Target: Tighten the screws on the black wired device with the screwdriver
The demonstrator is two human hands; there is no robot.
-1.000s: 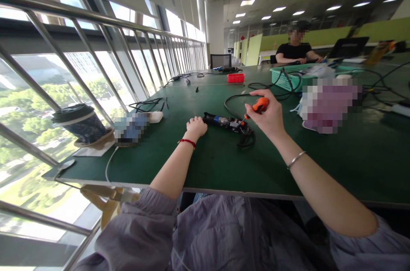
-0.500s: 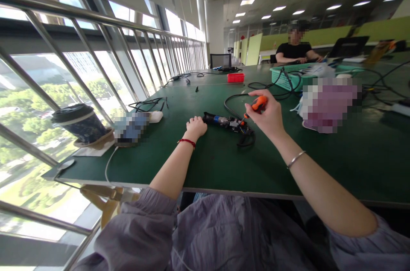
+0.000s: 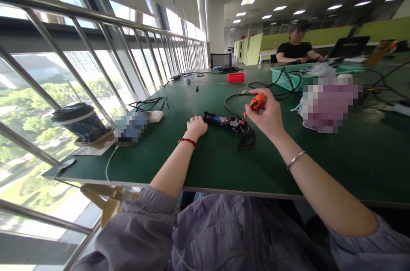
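Note:
A black cylindrical device (image 3: 221, 120) with a blue band and exposed inner parts lies on the green table, its cable trailing from the right end. My left hand (image 3: 196, 126), fingers curled, closes at the device's left end; the grip itself is partly hidden. In my right hand (image 3: 268, 113) is an orange and black screwdriver (image 3: 258, 101), its handle pinched between thumb and fingers. The thin shaft slants down to the opened right part of the device, where the tip appears to touch. Exactly what the tip meets is too small to tell.
Toward the left stand a dark lidded cup (image 3: 81, 123) and a blurred phone-like object (image 3: 132, 128). A red tray (image 3: 236, 77), a green basket (image 3: 286, 77) with cables and a pink blurred bag (image 3: 331, 104) lie beyond. A person (image 3: 296, 51) sits across the table.
The screwdriver's handle has turned a little within my right fingers, so its black patch faces differently. My left hand and the device stay where they were.

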